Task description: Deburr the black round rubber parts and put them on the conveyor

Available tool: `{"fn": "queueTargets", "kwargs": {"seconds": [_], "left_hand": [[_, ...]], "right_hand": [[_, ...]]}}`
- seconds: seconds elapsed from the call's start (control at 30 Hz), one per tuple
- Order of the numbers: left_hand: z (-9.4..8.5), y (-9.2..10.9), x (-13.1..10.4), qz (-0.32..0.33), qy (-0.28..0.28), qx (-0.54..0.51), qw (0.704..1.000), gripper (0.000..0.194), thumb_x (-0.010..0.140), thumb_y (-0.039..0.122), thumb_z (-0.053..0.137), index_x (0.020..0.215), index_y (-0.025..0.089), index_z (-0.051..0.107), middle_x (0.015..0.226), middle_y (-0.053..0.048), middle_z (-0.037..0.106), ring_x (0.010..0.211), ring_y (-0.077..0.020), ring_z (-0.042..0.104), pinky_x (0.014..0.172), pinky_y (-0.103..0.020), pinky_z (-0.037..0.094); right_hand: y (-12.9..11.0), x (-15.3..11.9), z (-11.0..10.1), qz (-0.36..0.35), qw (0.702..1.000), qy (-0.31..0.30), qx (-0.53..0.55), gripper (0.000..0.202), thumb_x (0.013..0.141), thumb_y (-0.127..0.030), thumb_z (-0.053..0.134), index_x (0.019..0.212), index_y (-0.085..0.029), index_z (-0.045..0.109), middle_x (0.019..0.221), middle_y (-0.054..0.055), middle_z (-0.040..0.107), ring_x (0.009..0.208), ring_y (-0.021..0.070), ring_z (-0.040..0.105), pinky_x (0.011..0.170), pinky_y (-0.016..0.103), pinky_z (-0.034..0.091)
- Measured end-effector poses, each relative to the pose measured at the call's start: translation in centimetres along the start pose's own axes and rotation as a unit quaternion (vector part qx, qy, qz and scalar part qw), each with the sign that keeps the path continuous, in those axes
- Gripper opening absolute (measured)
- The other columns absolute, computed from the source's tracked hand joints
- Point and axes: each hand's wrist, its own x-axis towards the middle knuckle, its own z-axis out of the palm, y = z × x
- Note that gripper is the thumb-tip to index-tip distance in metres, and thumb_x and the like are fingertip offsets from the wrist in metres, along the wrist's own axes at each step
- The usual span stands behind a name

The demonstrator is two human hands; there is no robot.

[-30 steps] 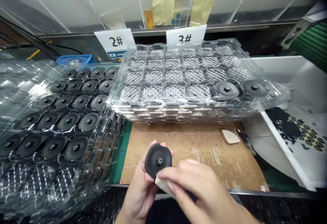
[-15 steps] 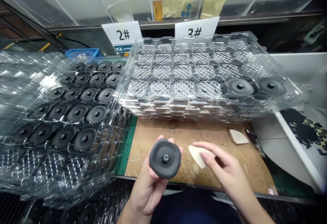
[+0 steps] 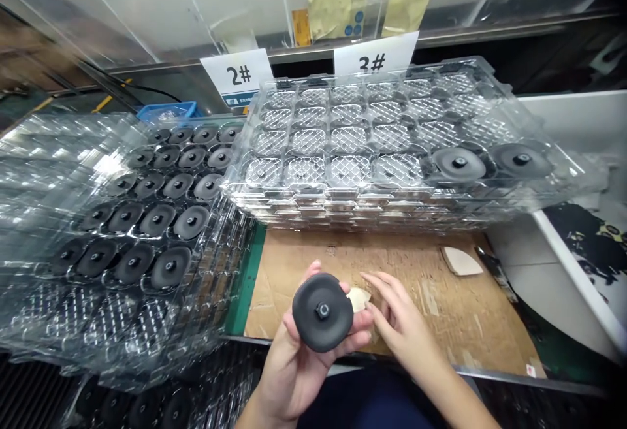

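My left hand is closed around a black rounded disc-shaped part, whose face with a metal nut at the centre is turned up toward me. A cream wedge-shaped pad sticks out at the right, partly behind the disc, against the left fingers. Beside that pad is my right hand, fingers extended and apart, the thumb tip at the pad's right corner. Whether the thumb still touches it is hard to tell. Another cream pad lies on the cardboard to the right.
A stack of clear plastic trays stands behind the cardboard, with two black discs in its front row. On the left, another tray stack holds many black discs. A white bin with small black pieces is at the right.
My right hand has moved left and brought the cream pad to the disc, where the left fingers now meet it. The right fingers have spread. The disc has shifted slightly right.
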Motion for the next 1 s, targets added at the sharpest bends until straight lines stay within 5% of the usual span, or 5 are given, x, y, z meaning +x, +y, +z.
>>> {"fn": "queueTargets", "kwargs": {"seconds": [0.1, 0.27, 0.43, 0.73, 1.0], "left_hand": [[0.0, -0.6, 0.1, 0.077, 0.008, 0.149, 0.986, 0.061, 0.077, 0.049, 0.054, 0.133, 0.046, 0.028, 0.117, -0.005, 0.059, 0.093, -0.0267, 0.063, 0.081, -0.040, 0.047], [0.0, -2.1, 0.4, 0.229, 0.051, 0.451, 0.861, 0.094, 0.064, 0.006, 0.071, 0.138, 0.033, 0.019, 0.113, -0.006, 0.058, 0.109, -0.0236, 0.051, 0.101, -0.037, 0.028], [0.2, -2.1, 0.6, 0.270, -0.018, 0.556, 0.786, 0.097, 0.064, 0.000, 0.069, 0.137, 0.034, 0.016, 0.115, -0.008, 0.058, 0.107, -0.0236, 0.053, 0.096, -0.039, 0.034], [-1.2, -0.7, 0.1, 0.152, -0.083, 0.570, 0.803, 0.103, 0.070, 0.041, 0.067, 0.139, 0.029, -0.008, 0.114, -0.008, 0.054, 0.109, -0.0249, 0.051, 0.099, -0.044, 0.031], [-0.7, -0.5, 0.2, 0.048, -0.116, 0.521, 0.844, 0.109, 0.063, 0.056, 0.066, 0.137, 0.031, -0.010, 0.106, -0.005, 0.059, 0.102, -0.0254, 0.055, 0.100, -0.050, 0.027]], "right_hand": [[-1.1, -0.4, -1.3, -0.003, 0.999, -0.002, 0.036, 0.031, 0.087, -0.024, 0.045, 0.117, -0.022, 0.054, 0.113, 0.009, 0.054, 0.064, 0.0114, 0.057, 0.063, 0.028, 0.051], [-2.3, -1.5, -2.9, 0.001, 0.990, 0.075, 0.121, 0.021, 0.085, -0.024, 0.052, 0.104, -0.020, 0.060, 0.089, 0.005, 0.065, 0.078, 0.0161, 0.061, 0.068, 0.026, 0.051], [-4.0, -2.1, -3.9, -0.038, 0.979, 0.079, 0.186, 0.018, 0.084, -0.021, 0.056, 0.101, -0.024, 0.061, 0.087, 0.002, 0.063, 0.081, 0.0146, 0.060, 0.071, 0.024, 0.049], [-5.7, -0.5, -5.1, 0.050, 0.901, -0.208, 0.377, 0.021, 0.074, -0.026, 0.070, 0.094, -0.020, 0.067, 0.078, 0.000, 0.064, 0.071, 0.0106, 0.058, 0.067, 0.021, 0.045], [-6.6, -0.2, -5.6, 0.074, 0.849, -0.275, 0.444, 0.006, 0.071, -0.015, 0.072, 0.075, -0.018, 0.068, 0.073, -0.002, 0.066, 0.069, 0.0064, 0.060, 0.067, 0.017, 0.046]]}}
